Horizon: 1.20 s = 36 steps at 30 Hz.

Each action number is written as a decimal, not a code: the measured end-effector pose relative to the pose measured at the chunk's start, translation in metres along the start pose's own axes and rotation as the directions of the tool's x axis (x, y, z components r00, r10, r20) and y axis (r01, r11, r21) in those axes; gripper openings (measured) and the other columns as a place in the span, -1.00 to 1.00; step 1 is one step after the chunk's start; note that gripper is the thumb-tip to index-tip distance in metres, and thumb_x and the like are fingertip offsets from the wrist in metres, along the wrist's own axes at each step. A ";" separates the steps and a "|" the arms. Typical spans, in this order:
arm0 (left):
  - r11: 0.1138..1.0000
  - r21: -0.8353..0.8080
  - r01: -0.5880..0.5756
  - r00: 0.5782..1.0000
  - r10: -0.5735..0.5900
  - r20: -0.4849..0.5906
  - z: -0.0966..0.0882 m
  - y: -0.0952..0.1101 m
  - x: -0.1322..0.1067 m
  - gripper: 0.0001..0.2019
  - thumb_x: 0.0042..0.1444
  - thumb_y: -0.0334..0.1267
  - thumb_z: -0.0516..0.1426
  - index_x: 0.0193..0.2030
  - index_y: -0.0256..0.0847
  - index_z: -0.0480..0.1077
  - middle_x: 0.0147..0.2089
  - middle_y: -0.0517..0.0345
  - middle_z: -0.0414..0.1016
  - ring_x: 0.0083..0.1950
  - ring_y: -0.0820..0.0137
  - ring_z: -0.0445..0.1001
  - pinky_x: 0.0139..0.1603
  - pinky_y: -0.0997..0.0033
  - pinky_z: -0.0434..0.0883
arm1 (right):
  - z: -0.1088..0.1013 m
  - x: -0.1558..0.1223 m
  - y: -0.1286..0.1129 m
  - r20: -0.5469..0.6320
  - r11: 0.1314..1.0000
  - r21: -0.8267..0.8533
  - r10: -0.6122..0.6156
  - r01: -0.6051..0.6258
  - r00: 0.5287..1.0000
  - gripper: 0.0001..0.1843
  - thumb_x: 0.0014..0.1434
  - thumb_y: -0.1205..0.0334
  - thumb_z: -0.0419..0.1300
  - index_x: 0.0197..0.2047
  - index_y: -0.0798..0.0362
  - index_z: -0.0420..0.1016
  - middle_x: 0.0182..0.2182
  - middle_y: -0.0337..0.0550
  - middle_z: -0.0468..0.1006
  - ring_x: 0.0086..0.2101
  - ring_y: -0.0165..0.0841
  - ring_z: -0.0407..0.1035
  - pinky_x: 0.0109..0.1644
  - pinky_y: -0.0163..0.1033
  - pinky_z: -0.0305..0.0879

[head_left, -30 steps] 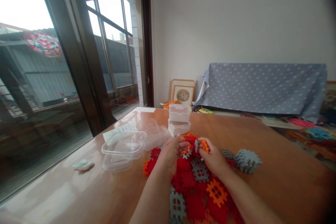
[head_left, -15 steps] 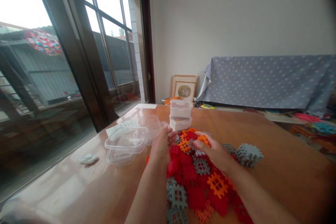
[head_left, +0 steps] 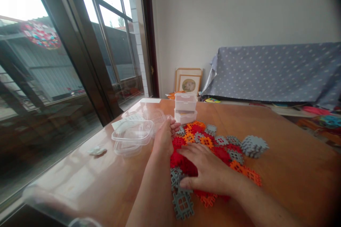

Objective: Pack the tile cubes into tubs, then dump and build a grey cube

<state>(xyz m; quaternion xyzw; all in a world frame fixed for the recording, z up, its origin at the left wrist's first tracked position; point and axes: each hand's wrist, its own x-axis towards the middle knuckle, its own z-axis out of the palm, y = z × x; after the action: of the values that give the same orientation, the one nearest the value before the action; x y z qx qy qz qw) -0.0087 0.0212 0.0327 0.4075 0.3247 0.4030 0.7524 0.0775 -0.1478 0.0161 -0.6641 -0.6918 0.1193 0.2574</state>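
A heap of flat interlocking plastic tiles (head_left: 210,141) in red, orange and grey covers the middle of the wooden table (head_left: 287,170). My right hand (head_left: 205,170) lies flat on the near part of the heap, fingers stretched out to the left over red and grey tiles. My left hand (head_left: 165,138) rests at the heap's left edge, fingers curled, fingertips by a grey tile; I cannot see anything in it. A block of stacked grey tiles (head_left: 254,145) stands at the heap's right.
Clear plastic tubs and lids (head_left: 132,135) lie left of the heap. Two stacked white boxes (head_left: 185,108) stand behind it. A crumpled white scrap (head_left: 97,151) lies near the window side. A large window is at left, a covered couch (head_left: 271,72) beyond the table.
My right hand has come down and toward me, from the far tiles onto the near part of the heap, now flat. The view has tilted downward. My left hand has stayed at the left edge.
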 end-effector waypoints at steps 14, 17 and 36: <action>0.999 -0.043 -0.002 0.999 0.004 0.044 0.005 -0.014 0.004 -0.74 0.10 -0.10 0.27 -0.21 -0.27 0.48 -0.26 -0.06 0.65 -0.27 0.35 0.57 -0.19 0.41 0.41 | 0.020 0.011 0.017 -0.228 0.996 -0.090 -0.013 -0.008 0.974 -0.54 0.13 0.44 0.19 0.09 -0.06 0.56 0.08 -0.09 0.57 0.06 -0.17 0.40 0.17 -0.06 0.34; 0.999 -0.034 0.019 0.999 -0.018 0.040 0.008 -0.012 0.001 -0.75 0.10 -0.12 0.27 -0.22 -0.28 0.48 -0.27 -0.05 0.64 -0.31 0.37 0.56 -0.23 0.43 0.39 | 0.019 0.013 0.025 -0.306 1.000 -0.011 0.002 -0.005 0.952 -0.51 0.14 0.51 0.11 0.07 -0.03 0.56 0.02 -0.09 0.58 0.01 -0.23 0.45 0.13 -0.13 0.39; 0.976 -0.024 0.218 0.974 -0.219 -0.056 0.020 -0.034 0.000 -0.65 0.23 -0.07 0.19 0.07 -0.19 0.39 0.13 -0.09 0.46 -0.03 0.27 0.55 -0.04 0.30 0.46 | -0.030 0.025 0.170 -0.494 0.770 0.372 0.637 -0.519 0.591 -0.42 0.17 0.06 0.19 0.22 0.13 0.47 0.13 0.16 0.58 0.09 -0.07 0.50 0.18 0.00 0.37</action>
<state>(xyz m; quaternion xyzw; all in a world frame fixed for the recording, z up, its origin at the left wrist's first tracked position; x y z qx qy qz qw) 0.0194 0.0023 0.0123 0.3506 0.3855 0.3325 0.7861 0.2392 -0.1130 -0.0396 -0.8275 -0.3053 0.0471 0.4689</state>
